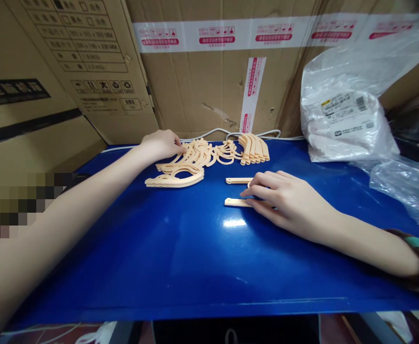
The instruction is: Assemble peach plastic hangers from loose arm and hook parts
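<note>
My left hand [161, 145] reaches to the left end of a loose pile of thin, curved beige plastic pieces [204, 152]. Its fingers are pinched together on one piece there, and the fingertips are partly hidden. Just in front lies a small stack of wider curved beige pieces [184, 181]. My right hand [277, 193] is low over the table with its fingers apart, touching two flat beige strips. The upper strip [236, 180] and the lower strip [236, 202] stick out to the left from under the fingers; their right ends are hidden.
Behind the pile, a row of nested curved beige pieces [254, 149] lies near a white cable [214, 131]. Cardboard boxes [195, 86] wall off the back and left of the blue table [159, 258]. A clear plastic bag [345, 119] with a label stands at the back right.
</note>
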Demonstrator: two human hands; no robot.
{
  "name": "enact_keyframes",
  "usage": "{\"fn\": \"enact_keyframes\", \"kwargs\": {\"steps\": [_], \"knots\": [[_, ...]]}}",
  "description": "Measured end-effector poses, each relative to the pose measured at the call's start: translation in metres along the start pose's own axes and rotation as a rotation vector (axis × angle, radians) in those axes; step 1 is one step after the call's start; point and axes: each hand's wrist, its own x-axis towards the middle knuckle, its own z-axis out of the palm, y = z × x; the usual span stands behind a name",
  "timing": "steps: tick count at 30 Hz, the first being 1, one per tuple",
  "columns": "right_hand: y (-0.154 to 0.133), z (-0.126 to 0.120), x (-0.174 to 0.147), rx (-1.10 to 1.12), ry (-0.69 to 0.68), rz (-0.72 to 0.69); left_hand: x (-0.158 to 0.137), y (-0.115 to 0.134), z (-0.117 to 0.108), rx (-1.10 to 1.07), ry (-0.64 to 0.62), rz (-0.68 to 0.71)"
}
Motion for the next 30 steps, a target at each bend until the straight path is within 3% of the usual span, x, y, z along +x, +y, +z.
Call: {"fn": "enact_keyframes", "kwargs": {"steps": [4,15,19,23,26,28,30], "knots": [[0.0,-0.001,0.0,-0.001,-0.004,-0.004,0.009,-0.002,0.004,-0.046,0.034,-0.007],[-0.001,0.0,-0.001,0.001,-0.008,-0.01,0.014,-0.007,0.004,-0.448,-0.029,-0.096],[-0.001,0.0,0.0,0.019,-0.043,0.002,0.011,-0.006,-0.001,-0.536,0.07,-0.068],[-0.001,0.001,0.001,0.033,-0.078,0.0,-0.013,0.005,-0.013,-0.595,0.275,0.045],[-0.001,0.001,0.002,0.044,-0.099,0.009,-0.047,0.023,-0.017,-0.587,0.435,0.236],[-0.001,0.0,0.002,0.06,-0.106,0.014,-0.073,0.034,-0.013,-0.58,0.433,0.373],[-0.001,0.0,0.002,0.084,-0.118,0.017,-0.096,0.044,-0.003,-0.529,0.309,0.504]]}}
